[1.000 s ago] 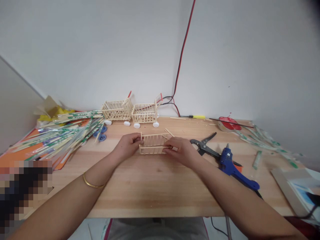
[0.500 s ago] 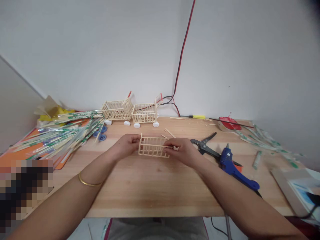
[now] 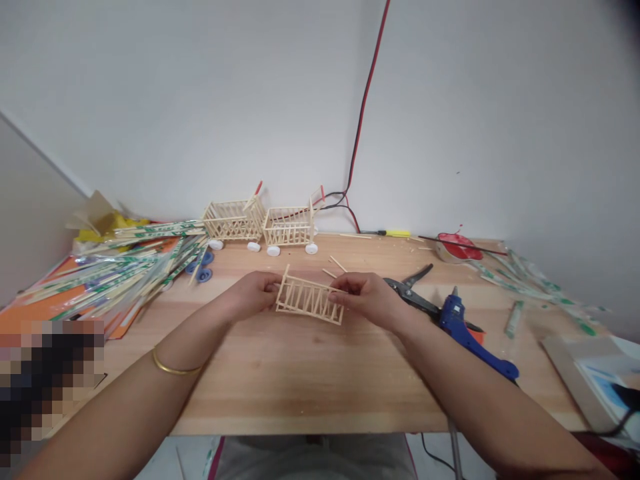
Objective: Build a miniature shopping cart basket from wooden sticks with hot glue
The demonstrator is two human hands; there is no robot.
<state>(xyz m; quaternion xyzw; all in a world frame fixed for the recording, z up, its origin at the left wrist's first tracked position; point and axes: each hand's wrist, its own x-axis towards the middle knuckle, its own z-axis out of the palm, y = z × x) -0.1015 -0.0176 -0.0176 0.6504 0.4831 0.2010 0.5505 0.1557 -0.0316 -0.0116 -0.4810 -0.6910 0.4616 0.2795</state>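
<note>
The left hand [image 3: 253, 294] and right hand [image 3: 369, 298] are gripping opposite ends of a tilted frame [image 3: 311, 301] over the counter [image 3: 310, 380].

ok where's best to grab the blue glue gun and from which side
Probably by the handle of the blue glue gun, from the near right, with the right hand once it is free of the stick frame. The handle slants toward the near right, away from the nozzle, and the pliers crowd the gun's left.
</note>
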